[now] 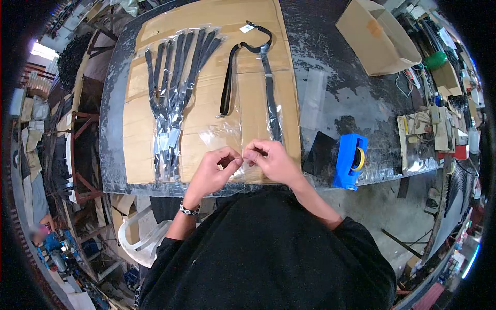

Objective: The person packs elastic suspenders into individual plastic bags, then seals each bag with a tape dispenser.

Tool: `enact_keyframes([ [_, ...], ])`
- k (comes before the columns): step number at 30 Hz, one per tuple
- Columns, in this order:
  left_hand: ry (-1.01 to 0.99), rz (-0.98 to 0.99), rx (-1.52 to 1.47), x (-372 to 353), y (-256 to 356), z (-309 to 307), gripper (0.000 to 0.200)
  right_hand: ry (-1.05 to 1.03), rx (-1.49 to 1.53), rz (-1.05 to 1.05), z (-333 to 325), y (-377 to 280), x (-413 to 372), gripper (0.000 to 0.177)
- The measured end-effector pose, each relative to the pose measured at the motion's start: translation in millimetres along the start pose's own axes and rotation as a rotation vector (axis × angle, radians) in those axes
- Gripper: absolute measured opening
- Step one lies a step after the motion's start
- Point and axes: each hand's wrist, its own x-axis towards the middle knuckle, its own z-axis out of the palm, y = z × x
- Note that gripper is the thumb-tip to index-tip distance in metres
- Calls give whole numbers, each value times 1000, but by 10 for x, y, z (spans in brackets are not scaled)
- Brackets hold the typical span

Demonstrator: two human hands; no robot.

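Note:
My left hand (218,168) and my right hand (271,160) meet near the front edge of the cardboard, each with thumb and fingers pinched. Between them is the edge of a clear plastic bag (219,135), which lies flat just beyond the fingers. Past it a loose black strap (227,88) curves over the cardboard, with a white tag (248,27) at its far end. To its right a black strap in a clear sleeve (269,85) runs toward my right hand. A fanned bundle of bagged black straps (173,93) rests on the left.
Cardboard (201,77) covers part of the dark worn table (356,103). A blue tape dispenser (350,161) with a yellow-rimmed roll stands right of my right hand, beside a flat black piece (319,153). An open carton (380,39) sits at the back right. A white plastic chair (135,237) is lower left.

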Motion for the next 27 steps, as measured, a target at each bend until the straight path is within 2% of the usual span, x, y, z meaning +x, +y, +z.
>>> enact_keyframes([
  [3,-8,9,26,1,5,-8,15,31,45,3,20,53,-17,13],
  [6,-41,-30,129,12,160,-54,17,24,-55,-12,17,1,-51,14],
  [8,-43,14,199,9,235,-41,15,14,-170,-79,7,60,-51,14],
  [12,17,155,358,-6,113,-32,22,-2,-117,-139,21,166,-57,14],
  [18,-15,111,45,46,-10,-18,24,-145,-52,-163,-71,15,-132,14],
  [20,-27,65,-69,62,-7,-22,19,-178,69,-125,-64,46,-104,20],
  [21,-23,52,-130,67,14,15,16,-203,-16,-188,-106,46,-86,34],
  [23,-32,94,-276,99,40,125,17,-89,-72,-162,-124,37,-95,37],
  [25,-86,-76,-276,69,127,135,19,0,-66,-149,-142,10,-130,36],
  [27,-172,-220,-228,80,41,76,23,-65,-80,-88,-198,81,-122,29],
])
